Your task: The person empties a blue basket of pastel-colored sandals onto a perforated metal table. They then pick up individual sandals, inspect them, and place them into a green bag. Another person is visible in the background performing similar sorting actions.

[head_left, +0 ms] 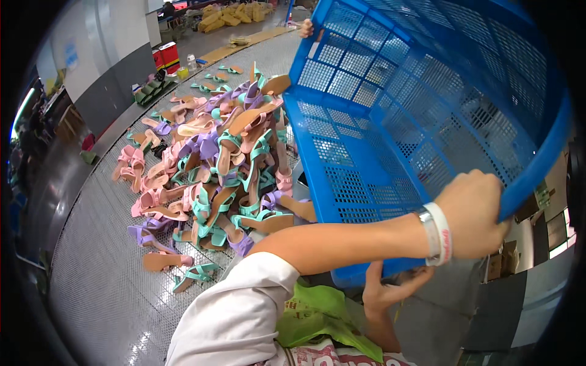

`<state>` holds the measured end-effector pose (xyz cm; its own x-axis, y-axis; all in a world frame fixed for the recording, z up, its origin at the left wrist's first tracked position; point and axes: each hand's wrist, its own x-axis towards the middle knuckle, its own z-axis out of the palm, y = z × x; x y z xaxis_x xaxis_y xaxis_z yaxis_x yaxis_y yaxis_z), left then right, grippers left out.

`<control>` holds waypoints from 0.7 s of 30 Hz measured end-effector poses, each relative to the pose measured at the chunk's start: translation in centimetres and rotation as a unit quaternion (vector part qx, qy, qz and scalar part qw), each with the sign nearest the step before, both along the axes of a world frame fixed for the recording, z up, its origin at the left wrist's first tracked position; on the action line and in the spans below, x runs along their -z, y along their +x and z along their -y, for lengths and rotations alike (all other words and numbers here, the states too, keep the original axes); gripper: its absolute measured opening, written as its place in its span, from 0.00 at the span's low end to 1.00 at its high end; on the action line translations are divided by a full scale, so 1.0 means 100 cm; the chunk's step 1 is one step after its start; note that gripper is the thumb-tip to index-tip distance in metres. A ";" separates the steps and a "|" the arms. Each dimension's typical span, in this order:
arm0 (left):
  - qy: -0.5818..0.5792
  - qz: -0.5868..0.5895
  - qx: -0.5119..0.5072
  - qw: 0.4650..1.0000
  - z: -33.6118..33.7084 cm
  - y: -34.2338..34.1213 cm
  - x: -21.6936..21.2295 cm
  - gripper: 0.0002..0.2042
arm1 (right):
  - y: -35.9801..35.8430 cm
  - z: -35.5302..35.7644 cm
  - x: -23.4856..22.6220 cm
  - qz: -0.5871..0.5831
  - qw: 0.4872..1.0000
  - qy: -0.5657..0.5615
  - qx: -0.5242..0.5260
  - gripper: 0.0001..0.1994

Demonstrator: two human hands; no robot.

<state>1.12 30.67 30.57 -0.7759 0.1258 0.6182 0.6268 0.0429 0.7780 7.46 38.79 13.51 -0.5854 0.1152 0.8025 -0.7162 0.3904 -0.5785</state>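
One blue crate (360, 155), left hand (469, 213) clenched on its rim, right hand (390, 291), grip unclear; left of it, one grey table (104, 274), one pillar (113, 39), dozens of sandals (204, 146).

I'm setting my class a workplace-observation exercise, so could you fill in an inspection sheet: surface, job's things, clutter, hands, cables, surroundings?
Surface: grey textured tabletop, shiny in places.
Job's things: loose heap of pink, purple and turquoise strappy sandals; large blue perforated plastic crate, tilted beside it.
Clutter: clear plastic bottle and small yellow container near the far-left edge; whether on the tabletop is unclear.
Hands: left hand, fingers closed on the crate's right rim; right hand at its lower edge, grip unclear; another person's hand at its far-left corner.
Cables: nothing seen.
Surroundings: grey-and-white column; pile of yellow packages behind.
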 end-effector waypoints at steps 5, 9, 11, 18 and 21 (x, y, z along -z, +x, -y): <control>-0.104 0.049 0.065 0.991 -0.042 0.002 -0.006 0.14 | 0.007 -0.017 -0.005 -0.001 0.996 -0.052 0.068 0.35; -0.151 0.044 0.128 0.979 -0.093 -0.003 -0.002 0.14 | 0.012 -0.043 -0.009 0.061 0.984 -0.086 0.142 0.29; -0.179 0.059 0.172 0.967 -0.124 -0.009 0.012 0.14 | 0.012 -0.059 -0.005 0.105 0.968 -0.147 0.174 0.26; -0.362 -0.002 0.327 0.873 -0.218 -0.012 0.068 0.15 | 0.013 -0.152 0.006 0.263 0.907 -0.293 0.151 0.19; -0.295 -0.031 0.344 0.891 -0.198 0.005 0.096 0.14 | 0.006 -0.191 0.018 0.344 0.830 -0.412 0.150 0.19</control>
<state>1.59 50.46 20.98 -0.3559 0.8760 0.3256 0.7038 0.0221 0.7100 8.10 57.88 11.68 -0.7186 0.6825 -0.1336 -0.0470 -0.2394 -0.9698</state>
